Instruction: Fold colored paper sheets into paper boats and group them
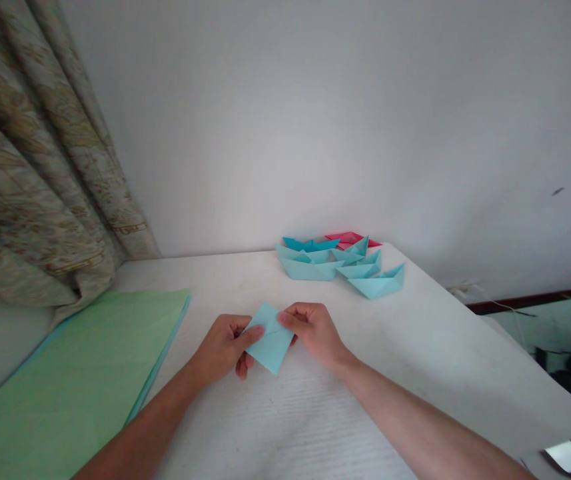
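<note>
Between my two hands is a light blue piece of folded paper (271,347), shaped like a diamond, held just over the white table. My left hand (228,347) pinches its left corner, thumb on top and fingers curled beneath. On the opposite side, my right hand (312,330) grips the upper right edge between thumb and fingers. A crease line runs across the paper near my right thumb. The fingers behind the paper are partly hidden.
Several light blue paper boats (310,267) and a red paper boat (350,239) stand by the wall at the back. Green paper sheets (80,367) lie at the left, under a patterned curtain (40,153). The white table's (445,347) right edge slants down towards the floor area.
</note>
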{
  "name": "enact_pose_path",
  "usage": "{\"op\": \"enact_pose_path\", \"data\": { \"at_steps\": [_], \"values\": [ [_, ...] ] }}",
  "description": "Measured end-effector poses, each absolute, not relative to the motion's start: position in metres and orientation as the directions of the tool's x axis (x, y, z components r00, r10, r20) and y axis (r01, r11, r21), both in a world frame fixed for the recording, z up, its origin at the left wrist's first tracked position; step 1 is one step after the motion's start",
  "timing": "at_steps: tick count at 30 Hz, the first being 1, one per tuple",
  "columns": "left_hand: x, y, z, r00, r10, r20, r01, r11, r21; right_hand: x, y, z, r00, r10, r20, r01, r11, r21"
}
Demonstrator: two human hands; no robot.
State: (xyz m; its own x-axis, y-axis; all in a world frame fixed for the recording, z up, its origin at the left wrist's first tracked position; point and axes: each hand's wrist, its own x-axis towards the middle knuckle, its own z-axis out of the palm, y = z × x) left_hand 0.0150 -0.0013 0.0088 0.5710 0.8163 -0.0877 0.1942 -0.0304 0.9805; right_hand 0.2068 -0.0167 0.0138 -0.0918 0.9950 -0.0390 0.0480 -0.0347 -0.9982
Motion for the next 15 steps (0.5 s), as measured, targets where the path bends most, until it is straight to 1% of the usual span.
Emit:
{"op": "enact_pose_path", "data": {
  "at_steps": [4,9,11,15],
  "values": [
    [0.0143,-0.0008,0.0065,0.608,0.786,-0.116,0.236,-0.04,0.971,0.2077,-0.0179,0.0106,-0.115,0.993,0.005,0.104,0.017,-0.994],
    [0.0167,-0.0055,0.0026,0.739,0.656,-0.155,0.249,-0.053,0.967,0.2046,-0.0218,0.011,-0.172,0.985,0.013,0.192,0.046,-0.98],
    [0.0175,-0.0066,0.0016,0.736,0.656,-0.167,0.262,-0.048,0.964,0.2037,-0.0227,0.0124,-0.171,0.985,0.02,0.202,0.055,-0.978],
    [0.0157,-0.0036,0.0036,0.676,0.715,-0.179,0.281,-0.026,0.959,0.2044,-0.0214,0.0134,-0.153,0.988,0.023,0.204,0.055,-0.977]
  ]
}}
